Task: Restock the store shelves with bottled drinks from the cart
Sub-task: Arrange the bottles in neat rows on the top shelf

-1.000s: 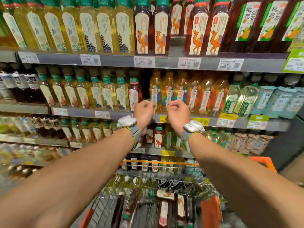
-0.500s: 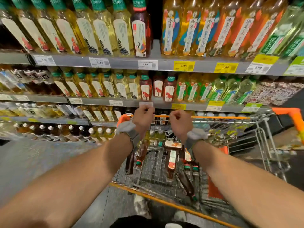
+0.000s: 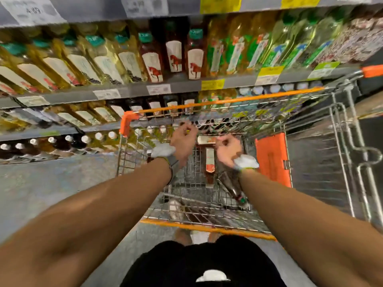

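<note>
Both my hands hang over the wire cart [image 3: 207, 228], whose rim is orange. My left hand [image 3: 183, 139] and my right hand [image 3: 228, 150] have curled fingers and hold nothing. Under them in the basket lies a bottle with a white and red label [image 3: 209, 160]. A dark bottle [image 3: 232, 188] lies slanted just below my right wrist. The shelf [image 3: 182, 88] beyond the cart carries upright dark-red tea bottles with horse labels [image 3: 176, 59], yellow tea bottles [image 3: 107, 65] to their left and green-labelled bottles [image 3: 234, 52] to their right.
An orange flap [image 3: 271, 160] stands at the cart's right end, with the metal handle frame [image 3: 352, 146] beyond it. Lower shelves [image 3: 62, 131] at the left hold more bottles. Grey floor [image 3: 51, 183] lies left of the cart. My black shorts [image 3: 196, 264] fill the bottom.
My view has tilted down from the shelves to the cart. Both hands have dropped from shelf height to just above the bottles in the basket.
</note>
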